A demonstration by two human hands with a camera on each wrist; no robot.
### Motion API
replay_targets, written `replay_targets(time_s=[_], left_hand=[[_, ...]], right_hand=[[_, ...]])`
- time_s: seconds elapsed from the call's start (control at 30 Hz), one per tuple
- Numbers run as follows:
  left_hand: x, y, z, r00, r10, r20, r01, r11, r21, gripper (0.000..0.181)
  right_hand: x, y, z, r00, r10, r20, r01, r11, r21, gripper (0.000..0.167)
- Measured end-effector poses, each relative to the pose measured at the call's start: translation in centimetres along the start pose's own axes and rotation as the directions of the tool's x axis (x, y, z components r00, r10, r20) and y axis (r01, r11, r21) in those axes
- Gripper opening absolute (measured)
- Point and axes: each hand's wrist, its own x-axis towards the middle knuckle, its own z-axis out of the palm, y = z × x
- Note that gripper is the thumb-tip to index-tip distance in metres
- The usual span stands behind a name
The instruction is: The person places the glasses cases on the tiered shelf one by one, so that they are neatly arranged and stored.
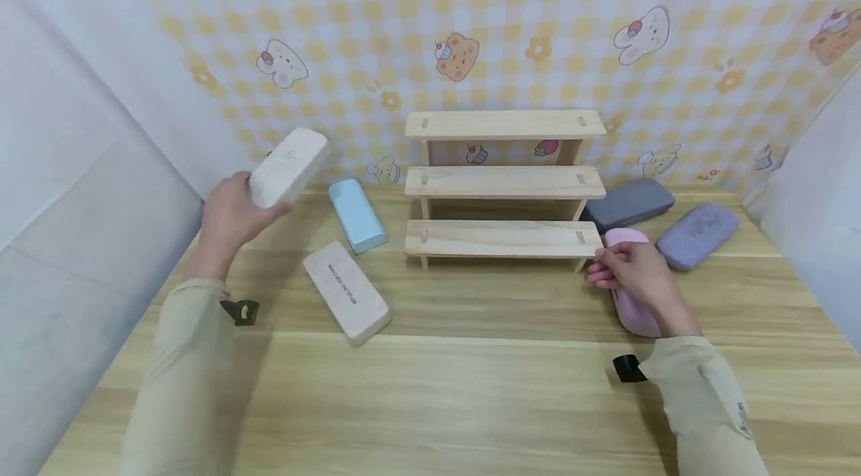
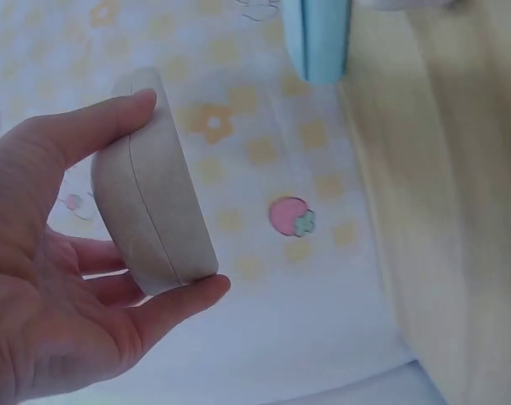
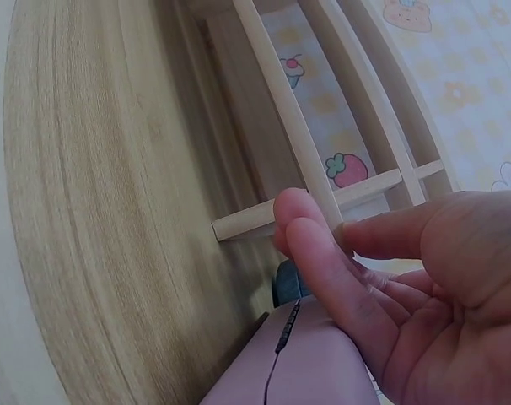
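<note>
Left grip (image 1: 235,211): pinched the white case (image 1: 289,168) between thumb and fingers, up off the table (image 1: 437,386) at its left side.
White case: tilted, its seam closed, whatever it contained hidden; fingers spanning the seam seemed right to me for stopping the lid from parting.
Beige case (image 1: 346,293): lay flat, lettered on top, contents unseen.
Blue case (image 1: 358,214): lay just beyond the beige one; I couldn't see inside it either.
Wooden stand (image 1: 504,237): stood upright on the table, three tiers.
Dark grey case (image 1: 628,205): lay partly behind the stand's right end.
Pink case (image 1: 635,315): looked closed, partly hidden below the right hand.
Right grip (image 1: 635,274): pinched the lowest tier's right end; light pressure, I judged, would steady the stand without dragging it.
Purple case (image 1: 698,237): lay farthest right, contents hidden.
</note>
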Motion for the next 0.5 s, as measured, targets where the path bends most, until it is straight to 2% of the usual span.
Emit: replay_targets(time_s=[0.1, 0.23, 0.37, 0.5], left_hand=[[0.2, 0.7, -0.4, 0.998, 0.066, 0.009, -0.066, 0.997, -0.03, 0.072], [0.7, 2.6, -1.5, 0.991, 0.129, 0.028, -0.128, 0.99, -0.051, 0.074], [1.3, 4.8, -2.6, 0.984, 0.165, 0.064, -0.162, 0.985, -0.053, 0.077], [1.9, 6.6, -3.1, 0.974, 0.2, 0.106, -0.193, 0.979, -0.069, 0.078]], right_hand=[[-0.1, 0.4, 0.1, 1.0, 0.003, 0.004, -0.003, 1.0, 0.004, 0.038], [0.0, 0.5, 0.0, 1.0, -0.018, 0.005, 0.018, 1.0, -0.002, 0.038], [0.2, 0.4, -0.1, 1.0, -0.029, 0.006, 0.029, 1.0, 0.008, 0.038], [0.2, 0.2, -0.2, 1.0, -0.012, 0.015, 0.011, 1.0, 0.027, 0.038]])
